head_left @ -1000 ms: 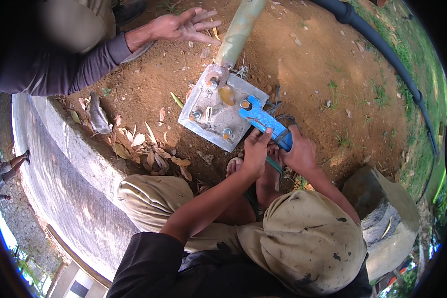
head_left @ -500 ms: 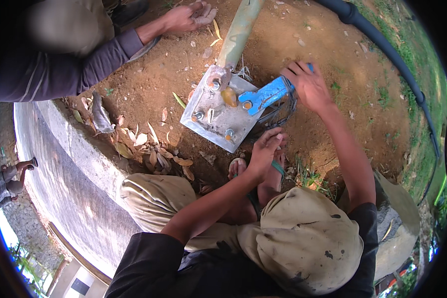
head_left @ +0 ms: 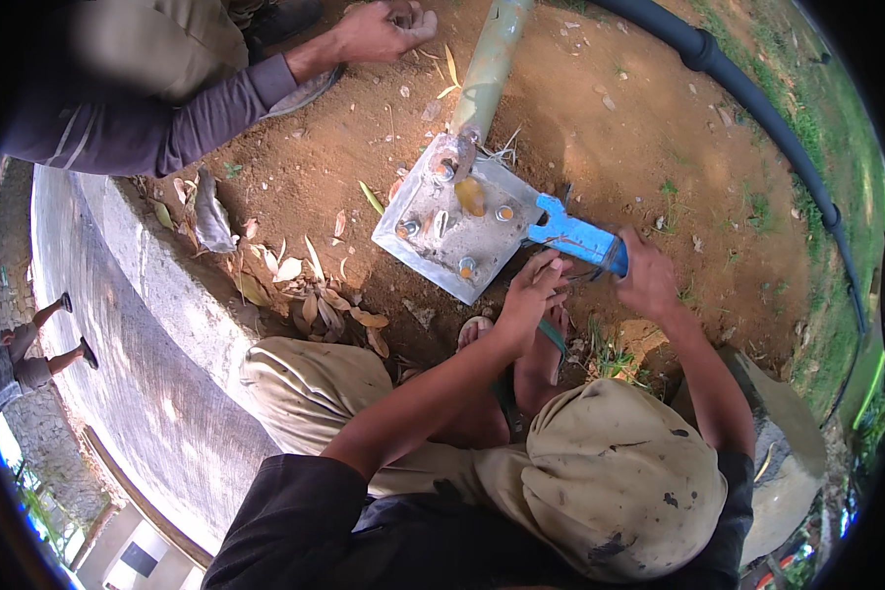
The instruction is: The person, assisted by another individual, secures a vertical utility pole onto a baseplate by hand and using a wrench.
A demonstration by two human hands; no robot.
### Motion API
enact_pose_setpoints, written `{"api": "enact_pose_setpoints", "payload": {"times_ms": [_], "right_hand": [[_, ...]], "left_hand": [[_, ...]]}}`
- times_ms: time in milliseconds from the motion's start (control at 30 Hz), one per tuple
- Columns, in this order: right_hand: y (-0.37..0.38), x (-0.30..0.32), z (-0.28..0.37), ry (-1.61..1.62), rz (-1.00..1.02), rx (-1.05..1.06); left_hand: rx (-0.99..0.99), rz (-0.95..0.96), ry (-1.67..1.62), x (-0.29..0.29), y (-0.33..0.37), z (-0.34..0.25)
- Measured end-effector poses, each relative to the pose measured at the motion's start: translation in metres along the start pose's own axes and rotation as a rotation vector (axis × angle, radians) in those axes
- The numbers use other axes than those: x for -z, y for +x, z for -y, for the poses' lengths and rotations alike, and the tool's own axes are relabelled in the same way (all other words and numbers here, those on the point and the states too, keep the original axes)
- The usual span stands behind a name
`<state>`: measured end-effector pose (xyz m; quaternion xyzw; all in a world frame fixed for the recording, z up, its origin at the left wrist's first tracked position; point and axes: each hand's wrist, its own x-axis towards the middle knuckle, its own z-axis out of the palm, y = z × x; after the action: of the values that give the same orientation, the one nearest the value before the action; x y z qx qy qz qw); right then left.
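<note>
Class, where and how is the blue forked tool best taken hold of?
Take the blue forked tool by its plain end, probably from the person's right, as the right grip does: its body is long, and the notched end points toward the metal plate, so holding opposite leaves the notch clear.

Short black sleeves (head_left: 287,516), tan trousers (head_left: 610,462) with dark stains (head_left: 612,551), green sandal straps (head_left: 554,335)
</note>
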<state>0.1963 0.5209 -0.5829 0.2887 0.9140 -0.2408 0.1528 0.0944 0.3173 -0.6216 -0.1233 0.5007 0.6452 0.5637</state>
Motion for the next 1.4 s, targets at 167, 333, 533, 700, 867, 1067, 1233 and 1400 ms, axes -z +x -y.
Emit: {"api": "enact_pose_setpoints", "payload": {"times_ms": [167,333,533,700,867,1067,1233,1400], "right_hand": [[-0.052,-0.056,0.033,0.167,0.021,-0.088],[-0.049,-0.075,0.063,0.264,0.028,-0.188],[-0.055,-0.089,0.083,0.403,-0.008,-0.222],[-0.058,-0.096,0.102,0.458,0.017,-0.272],[-0.056,-0.104,0.111,0.639,-0.061,-0.139],[-0.053,-0.1,0.101,0.681,0.058,-0.168],[0.015,-0.023,0.043,0.065,0.18,0.0],[0.106,0.016,0.074,-0.383,-0.182,0.392]], "left_hand": [[-0.079,-0.023,-0.297,0.011,0.013,0.025],[-0.092,-0.081,-0.31,0.032,0.01,0.022],[-0.088,-0.194,-0.319,0.021,-0.002,0.002],[-0.05,-0.186,-0.224,0.043,-0.008,0.005],[-0.156,-0.233,-0.244,0.045,-0.003,0.008],[-0.131,-0.18,-0.22,0.037,0.001,0.007],[-0.035,-0.094,-0.112,0.029,0.004,0.006],[-0.127,0.063,0.327,0.044,-0.023,0.008]]}}
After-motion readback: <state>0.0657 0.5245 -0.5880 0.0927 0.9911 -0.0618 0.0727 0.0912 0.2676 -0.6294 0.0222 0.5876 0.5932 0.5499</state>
